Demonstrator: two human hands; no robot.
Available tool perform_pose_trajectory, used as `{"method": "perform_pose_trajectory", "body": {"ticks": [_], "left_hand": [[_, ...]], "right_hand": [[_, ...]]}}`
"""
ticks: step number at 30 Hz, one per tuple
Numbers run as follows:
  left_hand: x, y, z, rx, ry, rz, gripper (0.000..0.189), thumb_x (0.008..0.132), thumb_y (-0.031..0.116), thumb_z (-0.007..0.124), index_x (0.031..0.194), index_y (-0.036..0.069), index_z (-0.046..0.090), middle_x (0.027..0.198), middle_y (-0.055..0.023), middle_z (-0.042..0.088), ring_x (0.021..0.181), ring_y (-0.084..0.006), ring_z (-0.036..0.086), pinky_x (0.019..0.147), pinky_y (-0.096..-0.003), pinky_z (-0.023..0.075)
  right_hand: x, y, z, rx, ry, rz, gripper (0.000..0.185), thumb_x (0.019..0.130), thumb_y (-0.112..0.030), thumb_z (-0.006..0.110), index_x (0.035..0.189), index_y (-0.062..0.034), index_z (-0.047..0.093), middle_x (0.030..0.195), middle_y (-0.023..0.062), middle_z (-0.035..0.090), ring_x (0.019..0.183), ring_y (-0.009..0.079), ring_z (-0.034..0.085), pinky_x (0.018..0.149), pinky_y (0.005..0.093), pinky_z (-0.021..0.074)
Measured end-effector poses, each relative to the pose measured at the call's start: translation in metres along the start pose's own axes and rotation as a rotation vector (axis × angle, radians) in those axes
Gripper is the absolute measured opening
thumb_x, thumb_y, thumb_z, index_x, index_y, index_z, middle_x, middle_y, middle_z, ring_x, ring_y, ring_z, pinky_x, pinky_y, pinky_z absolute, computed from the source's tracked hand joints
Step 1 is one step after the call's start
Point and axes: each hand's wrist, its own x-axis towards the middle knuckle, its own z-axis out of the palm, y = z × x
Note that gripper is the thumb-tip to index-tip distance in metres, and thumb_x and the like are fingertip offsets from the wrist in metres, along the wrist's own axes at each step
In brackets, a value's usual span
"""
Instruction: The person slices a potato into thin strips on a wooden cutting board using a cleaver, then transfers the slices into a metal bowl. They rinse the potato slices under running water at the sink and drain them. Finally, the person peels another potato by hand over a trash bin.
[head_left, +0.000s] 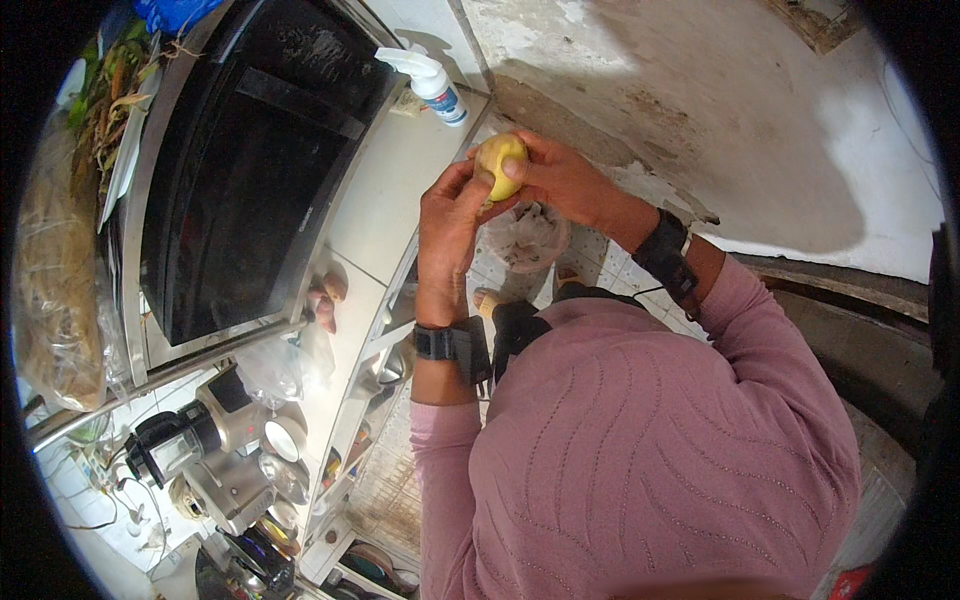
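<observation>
My left hand (451, 217) and my right hand (564, 178) hold a yellow, partly peeled potato or fruit (497, 163) between them, above the counter's edge. Both thumbs press on its face, and some darker skin shows on its upper left. It cannot be told whether a small peeling tool is hidden among the fingers. Below my hands, on the floor, stands a round pinkish bin (534, 251) with a clear liner and scraps inside.
A white spray bottle (442, 94) stands on the pale tiled counter (360, 217) by the wall. A black-fronted oven (262, 165) stands to the left, with reddish tubers or bulbs (326, 300) beside it. A silver kitchen appliance (229, 487) and bowls sit at lower left.
</observation>
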Motion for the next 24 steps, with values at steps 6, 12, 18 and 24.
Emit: {"method": "perform_pose_trajectory", "body": {"ticks": [6,12,18,24], "left_hand": [[-0.006,-0.007,-0.005,-0.088,-0.05,0.027,0.04,0.095,0.008,0.059,0.131,-0.009,0.058,0.122,-0.0172,0.065,0.106,-0.0257,0.069,0.093,-0.0391,0.0606],[-0.004,-0.005,-0.004,-0.271,-0.067,-0.009,0.04,0.094,0.0,0.057,0.133,-0.008,0.057,0.126,-0.0176,0.064,0.112,-0.0263,0.067,0.096,-0.0411,0.0596],[-0.001,-0.009,-0.004,-0.167,-0.076,0.074,0.044,0.094,-0.001,0.057,0.138,-0.007,0.054,0.128,-0.0174,0.064,0.113,-0.0258,0.066,0.097,-0.038,0.0586],[-0.003,-0.008,-0.001,-0.248,-0.062,0.056,0.04,0.095,-0.001,0.055,0.134,-0.007,0.057,0.126,-0.0162,0.065,0.112,-0.0232,0.067,0.094,-0.0348,0.0591]], "right_hand": [[0.001,-0.004,-0.014,0.144,-0.053,0.101,0.055,0.101,-0.033,0.062,0.142,-0.0006,0.044,0.143,0.0164,0.052,0.127,0.0305,0.057,0.099,0.0521,0.0564],[0.002,-0.001,-0.015,0.108,-0.047,0.082,0.055,0.101,-0.034,0.062,0.142,-0.0011,0.044,0.145,0.0171,0.05,0.129,0.0322,0.056,0.1,0.0543,0.0555],[0.006,-0.002,-0.021,0.244,-0.051,0.11,0.055,0.102,-0.035,0.06,0.142,-0.0015,0.043,0.147,0.0186,0.049,0.129,0.0331,0.056,0.099,0.0561,0.0558],[0.003,-0.003,-0.015,0.177,0.035,0.098,0.055,0.102,-0.035,0.059,0.143,-0.0018,0.043,0.145,0.0191,0.05,0.127,0.0335,0.057,0.098,0.0558,0.0567]]}}
